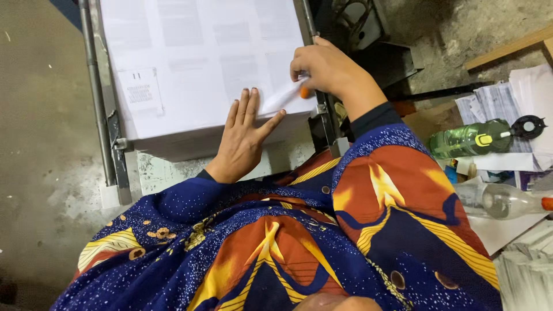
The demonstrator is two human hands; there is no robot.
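Looking down from my head, I am pressing my left hand (245, 135) flat, fingers spread, on the near edge of the stack of white printed sheets (201, 63) lying between metal rails (98, 98). My right hand (322, 69) is pinching the top sheet's lifted corner (282, 98) together with a small orange object (304, 91) at the stack's right edge.

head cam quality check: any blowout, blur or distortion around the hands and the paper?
Head view: the paper stack is overexposed, so its print reads only as faint grey blocks; the left hand lying flat on it is sharp; the right hand, pinching a sheet corner beside a small orange object, is slightly soft; the green bottle is clear; the floor's dim corners and bowed metal rail suggest wide-angle distortion.
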